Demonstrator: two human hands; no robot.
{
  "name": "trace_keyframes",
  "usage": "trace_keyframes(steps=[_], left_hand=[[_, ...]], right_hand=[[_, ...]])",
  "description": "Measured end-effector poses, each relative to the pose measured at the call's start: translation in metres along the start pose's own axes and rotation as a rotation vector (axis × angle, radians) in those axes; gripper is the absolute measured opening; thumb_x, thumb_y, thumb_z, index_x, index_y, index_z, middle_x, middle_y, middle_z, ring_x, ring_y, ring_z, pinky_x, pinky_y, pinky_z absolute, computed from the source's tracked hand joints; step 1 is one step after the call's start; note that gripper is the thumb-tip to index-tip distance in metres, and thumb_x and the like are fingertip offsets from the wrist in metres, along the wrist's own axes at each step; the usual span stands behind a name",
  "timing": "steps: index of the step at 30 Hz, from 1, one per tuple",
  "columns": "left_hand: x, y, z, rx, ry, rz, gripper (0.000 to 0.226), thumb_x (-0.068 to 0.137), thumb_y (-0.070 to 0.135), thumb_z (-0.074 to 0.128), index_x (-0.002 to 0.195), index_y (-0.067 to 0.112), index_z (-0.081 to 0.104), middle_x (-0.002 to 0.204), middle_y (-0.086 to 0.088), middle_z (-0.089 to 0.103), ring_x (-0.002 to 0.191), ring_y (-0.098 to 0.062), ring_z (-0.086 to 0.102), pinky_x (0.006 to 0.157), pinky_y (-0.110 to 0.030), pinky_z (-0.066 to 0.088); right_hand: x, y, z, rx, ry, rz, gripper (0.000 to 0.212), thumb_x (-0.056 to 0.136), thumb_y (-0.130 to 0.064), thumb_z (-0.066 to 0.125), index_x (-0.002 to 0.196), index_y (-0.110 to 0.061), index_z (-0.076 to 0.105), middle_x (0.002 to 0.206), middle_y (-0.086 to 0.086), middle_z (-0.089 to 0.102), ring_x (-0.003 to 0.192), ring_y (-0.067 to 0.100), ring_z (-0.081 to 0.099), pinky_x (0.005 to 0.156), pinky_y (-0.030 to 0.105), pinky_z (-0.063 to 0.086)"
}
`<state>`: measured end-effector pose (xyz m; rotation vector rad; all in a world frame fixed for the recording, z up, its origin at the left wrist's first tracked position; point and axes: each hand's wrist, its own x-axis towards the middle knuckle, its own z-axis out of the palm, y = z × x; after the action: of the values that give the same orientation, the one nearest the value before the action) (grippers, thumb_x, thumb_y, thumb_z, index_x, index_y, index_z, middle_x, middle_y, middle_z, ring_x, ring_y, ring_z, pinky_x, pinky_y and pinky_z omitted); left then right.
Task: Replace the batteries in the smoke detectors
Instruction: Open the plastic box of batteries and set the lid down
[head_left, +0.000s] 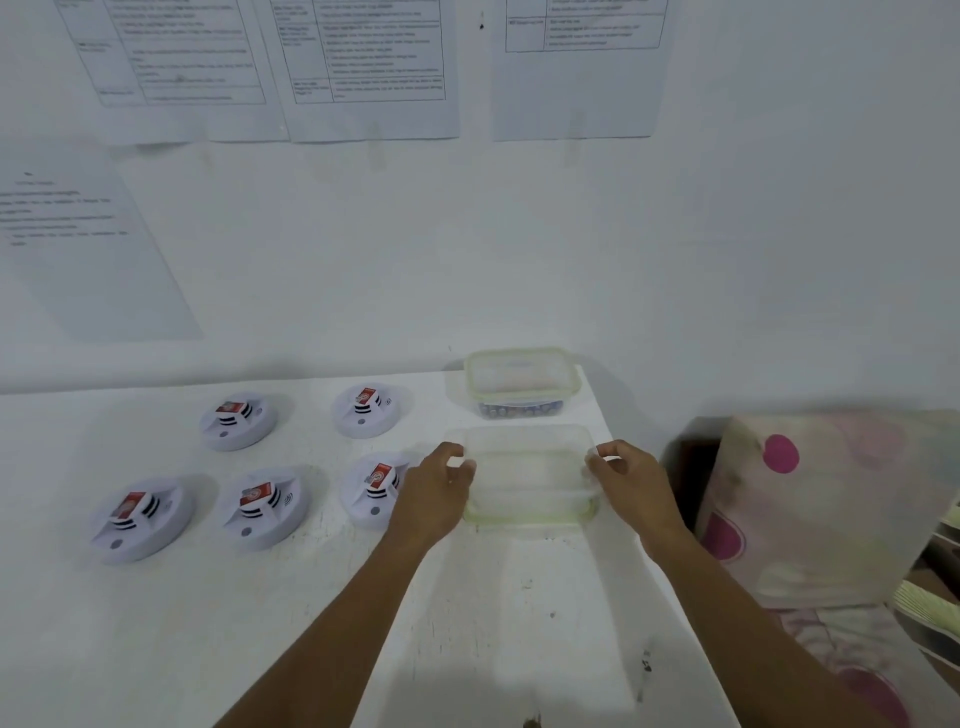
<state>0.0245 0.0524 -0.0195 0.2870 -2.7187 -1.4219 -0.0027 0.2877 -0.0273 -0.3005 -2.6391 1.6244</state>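
Note:
Several white round smoke detectors lie on the white table (156, 623), each with a red-and-white battery on top; the nearest one (373, 491) is just left of my left hand. A clear plastic container (527, 480) with a pale green rim stands near the table's right edge. My left hand (439, 491) grips its left side and my right hand (631, 480) grips its right side. Whether anything is inside it is unclear. Behind it a second, lidded clear container (519, 382) holds several batteries at its bottom.
The white wall rises just behind the table, with printed sheets (363, 67) taped to it. The table's right edge runs close beside my right hand. Beyond it lies a cushion with pink dots (821, 509) and stacked items.

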Motion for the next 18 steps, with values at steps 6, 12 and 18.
trace_keyframes(steps=[6,12,18], left_hand=[[0.018,-0.002,-0.012,-0.071,0.119,0.131,0.029,0.100,0.035,0.048,0.119,0.016,0.058,0.111,0.002,0.065,0.093,-0.009,0.058,0.071,-0.018,0.042],[0.071,0.010,-0.029,-0.135,0.014,0.108,0.030,0.098,0.030,0.052,0.123,0.014,0.057,0.115,-0.002,0.064,0.095,-0.014,0.058,0.079,-0.026,0.043],[0.126,0.028,-0.008,-0.199,-0.024,0.032,0.035,0.096,0.034,0.056,0.128,0.019,0.054,0.124,-0.006,0.060,0.108,-0.021,0.059,0.091,-0.033,0.047]], right_hand=[[0.012,-0.020,0.001,-0.042,0.161,-0.055,0.019,0.090,-0.030,0.064,0.105,-0.018,0.065,0.098,-0.001,0.070,0.091,0.016,0.063,0.091,0.037,0.051],[0.046,-0.057,0.006,-0.083,0.198,-0.094,0.017,0.090,-0.024,0.063,0.106,-0.019,0.065,0.099,0.001,0.070,0.090,0.017,0.062,0.089,0.033,0.050],[0.095,-0.069,0.021,-0.153,0.084,-0.076,0.034,0.090,-0.028,0.063,0.123,-0.018,0.058,0.118,0.006,0.064,0.100,0.020,0.061,0.086,0.027,0.044]])
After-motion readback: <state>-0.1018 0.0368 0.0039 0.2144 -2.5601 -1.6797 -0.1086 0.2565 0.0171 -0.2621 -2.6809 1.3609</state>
